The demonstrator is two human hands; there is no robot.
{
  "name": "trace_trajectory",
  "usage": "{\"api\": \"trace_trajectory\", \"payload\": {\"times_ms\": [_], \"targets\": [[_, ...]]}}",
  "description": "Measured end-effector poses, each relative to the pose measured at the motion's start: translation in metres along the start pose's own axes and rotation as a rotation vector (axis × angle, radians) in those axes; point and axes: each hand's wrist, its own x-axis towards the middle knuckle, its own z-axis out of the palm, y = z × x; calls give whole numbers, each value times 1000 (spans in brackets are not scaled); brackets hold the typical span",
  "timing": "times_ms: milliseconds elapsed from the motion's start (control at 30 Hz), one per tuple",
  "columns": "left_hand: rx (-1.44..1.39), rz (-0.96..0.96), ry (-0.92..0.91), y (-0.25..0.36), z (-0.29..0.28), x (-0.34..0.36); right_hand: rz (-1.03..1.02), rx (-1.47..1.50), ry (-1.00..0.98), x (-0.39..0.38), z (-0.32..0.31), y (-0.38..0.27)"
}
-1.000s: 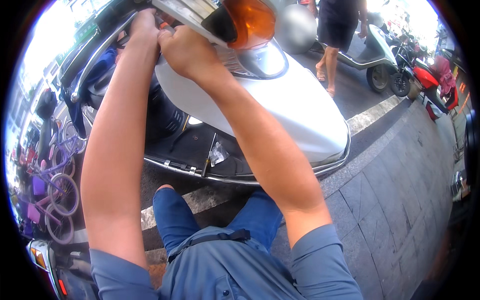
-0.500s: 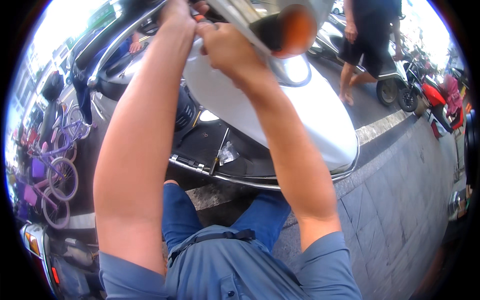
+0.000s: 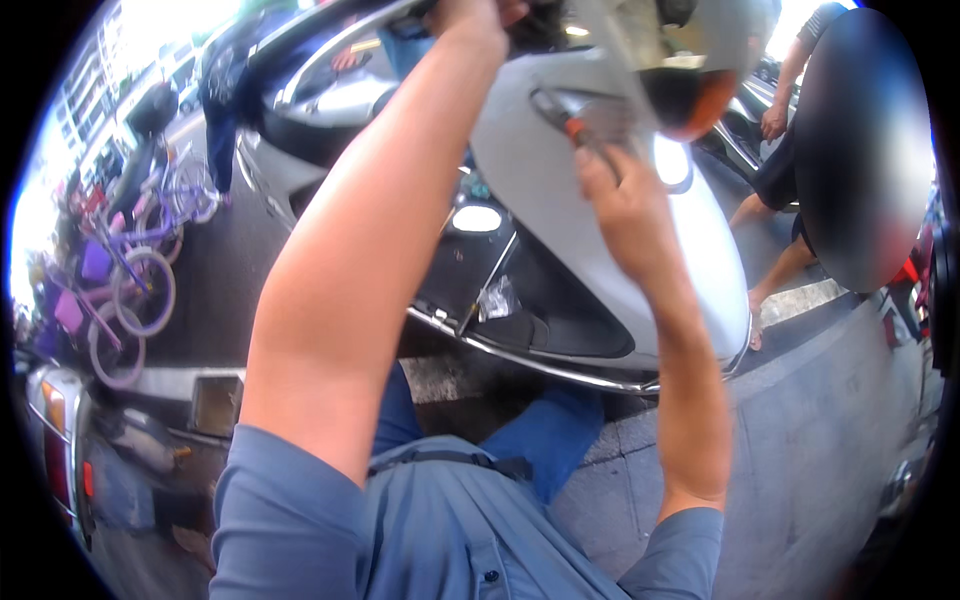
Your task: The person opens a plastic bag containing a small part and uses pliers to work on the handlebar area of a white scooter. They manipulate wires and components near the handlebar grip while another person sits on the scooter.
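Pliers (image 3: 574, 127), seemingly, are gripped in the right hand (image 3: 625, 200).

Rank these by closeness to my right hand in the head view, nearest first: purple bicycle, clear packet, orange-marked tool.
1. Orange-marked tool: held in the right hand.
2. Clear packet: lower left of it, on the dark footboard.
3. Purple bicycle: at the picture's far left.

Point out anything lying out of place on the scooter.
A screwdriver lies loose on the dark footboard of the white scooter, its handle at the near edge, with a crumpled clear plastic wrapper beside it. Both look odd where a rider's feet would go. No spill or damage stands out, though blur hides detail.
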Motion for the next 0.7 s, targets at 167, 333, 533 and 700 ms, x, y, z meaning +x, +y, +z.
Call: {"api": "trace_trajectory", "payload": {"times_ms": [167,333,533,700], "targets": [[266,-117,-249,15,-19,-13,207,732,-283,-41,-2,28],[474,-150,-355,35,-29,-47,221,871,-428,-109,-36,75],[506,-147,-503,47,-47,-52,568,827,-299,-248,-52,166],[585,-153,-613,48,-71,-57,927,872,-26,-455,-2,295]]}}
